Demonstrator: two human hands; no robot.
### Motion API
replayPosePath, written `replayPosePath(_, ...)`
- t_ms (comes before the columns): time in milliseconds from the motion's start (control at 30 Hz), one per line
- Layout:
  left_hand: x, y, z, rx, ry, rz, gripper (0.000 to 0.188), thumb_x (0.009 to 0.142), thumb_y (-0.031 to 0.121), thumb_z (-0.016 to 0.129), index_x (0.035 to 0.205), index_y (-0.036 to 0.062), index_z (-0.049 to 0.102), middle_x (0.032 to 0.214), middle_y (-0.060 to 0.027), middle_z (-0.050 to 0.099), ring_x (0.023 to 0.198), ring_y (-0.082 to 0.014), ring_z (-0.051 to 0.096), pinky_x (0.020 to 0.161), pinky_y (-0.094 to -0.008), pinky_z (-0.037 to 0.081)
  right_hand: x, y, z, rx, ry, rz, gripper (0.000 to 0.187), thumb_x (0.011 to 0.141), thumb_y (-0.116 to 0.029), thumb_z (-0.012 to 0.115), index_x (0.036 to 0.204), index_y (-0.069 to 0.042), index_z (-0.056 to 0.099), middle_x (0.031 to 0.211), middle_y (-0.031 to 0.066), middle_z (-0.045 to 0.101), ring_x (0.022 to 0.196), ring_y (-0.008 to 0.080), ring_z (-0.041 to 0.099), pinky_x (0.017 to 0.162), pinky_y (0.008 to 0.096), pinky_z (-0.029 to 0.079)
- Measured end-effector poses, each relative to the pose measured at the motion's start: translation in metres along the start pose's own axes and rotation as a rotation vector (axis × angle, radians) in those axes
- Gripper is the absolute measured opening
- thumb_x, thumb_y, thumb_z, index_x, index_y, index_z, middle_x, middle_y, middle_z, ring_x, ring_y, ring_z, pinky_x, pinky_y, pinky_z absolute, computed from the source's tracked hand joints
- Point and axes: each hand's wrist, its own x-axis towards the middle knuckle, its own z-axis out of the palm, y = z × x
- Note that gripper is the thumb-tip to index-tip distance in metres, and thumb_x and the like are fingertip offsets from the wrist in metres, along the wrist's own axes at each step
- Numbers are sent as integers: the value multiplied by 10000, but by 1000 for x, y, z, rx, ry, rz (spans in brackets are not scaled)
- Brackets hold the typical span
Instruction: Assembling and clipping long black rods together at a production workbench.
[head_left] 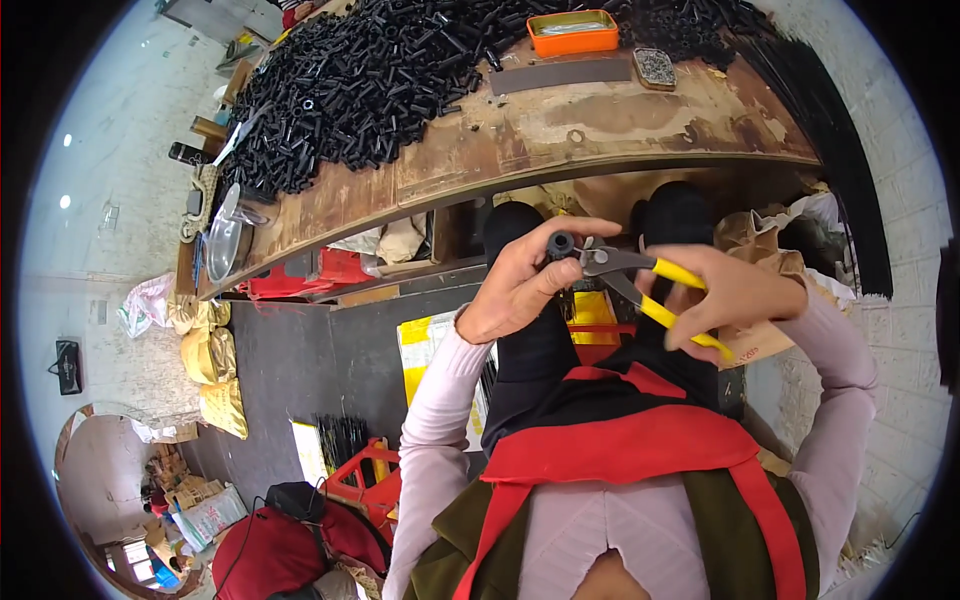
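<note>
Over my lap, my left hand (520,285) pinches a short black tube (561,244) between thumb and fingers, its round open end turned up. My right hand (735,295) is wrapped round the yellow handles of a pair of pliers (655,268), and the handles stand apart. The dark jaws of the pliers meet a small metal piece (598,257) beside the tube. Whether the jaws grip that piece or only touch it, I cannot tell. Part of the right hand's fingers is blurred.
A wooden workbench (530,135) runs across in front of me, with a large heap of black tubes (370,75) on it. An orange tin (572,33), a small tray of metal bits (655,69) and a flat grey strip (562,76) lie there. Long black rods (835,150) hang at the right.
</note>
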Motion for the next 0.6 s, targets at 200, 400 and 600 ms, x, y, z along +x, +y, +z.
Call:
replayPosePath(200,2,-8,-8,-54,35,-27,399,987,302,565,1278,30,556,909,13,536,821,-69,464,745,-212,397,10,20,11,-600,497,-391,338,851,-122,636,1148,-20,509,948,121,587,773,188,627,616,280,471)
replayPosePath(400,-2,-5,-19,-14,30,-17,388,989,303,557,1277,42,558,872,23,495,782,-74,434,706,-212,378,9,-25,13,-359,253,-47,330,858,-112,626,1143,5,507,745,105,595,564,169,620,515,281,463)
replayPosePath(600,-2,-2,-16,-14,-81,33,370,991,310,545,1247,44,553,930,-11,524,817,-92,472,748,-225,400,16,16,11,-166,126,-109,467,795,-117,667,1209,-9,480,801,105,624,663,202,648,572,307,497)
